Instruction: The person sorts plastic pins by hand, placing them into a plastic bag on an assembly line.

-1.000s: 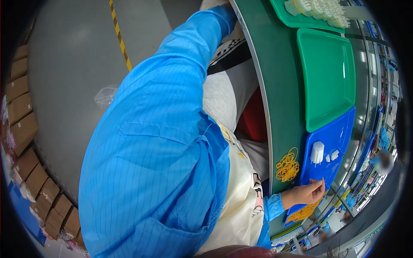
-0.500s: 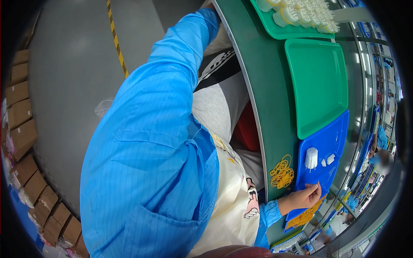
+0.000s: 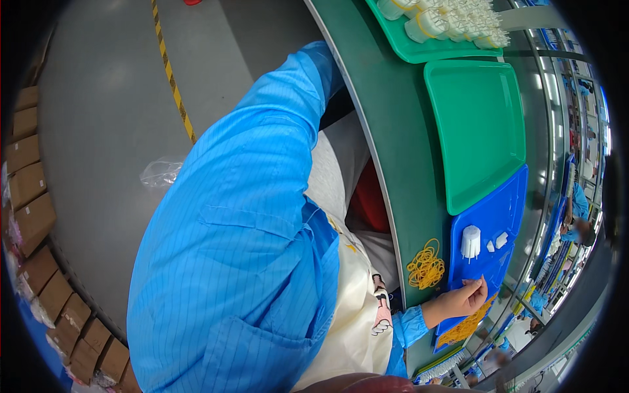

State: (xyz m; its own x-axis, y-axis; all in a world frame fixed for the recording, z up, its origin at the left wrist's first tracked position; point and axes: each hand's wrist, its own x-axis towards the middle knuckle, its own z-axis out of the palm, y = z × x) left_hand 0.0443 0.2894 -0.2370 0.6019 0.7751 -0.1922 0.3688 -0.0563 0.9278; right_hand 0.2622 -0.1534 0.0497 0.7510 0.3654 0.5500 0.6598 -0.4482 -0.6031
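My right hand (image 3: 464,299) hovers over the near part of a blue tray (image 3: 462,225), its fingers curled and the fingertips pressed together; whatever may be between them is too small to make out. Just beyond the hand in that tray stands a white ribbed cylindrical bundle (image 3: 470,241) with thin prongs. Two small white pieces (image 3: 501,240) lie beside it. A loose heap of yellow rubber bands (image 3: 426,265) rests on the green tabletop (image 3: 409,196) near the hand. My left arm, in a blue sleeve (image 3: 295,85), reaches to the table edge, which hides the left hand.
A green tray (image 3: 481,131) adjoins the blue one. Another green tray (image 3: 409,49) holds several white banded bundles (image 3: 429,25). Orange rubber bands (image 3: 462,329) fill a tray below my right hand. Cardboard boxes (image 3: 33,219) line the floor, where a clear plastic bag (image 3: 160,173) lies.
The whole view has shifted slightly. My left sleeve has drawn back from the top edge toward my body. My right hand stays nearly in place, fingers still pressed together.
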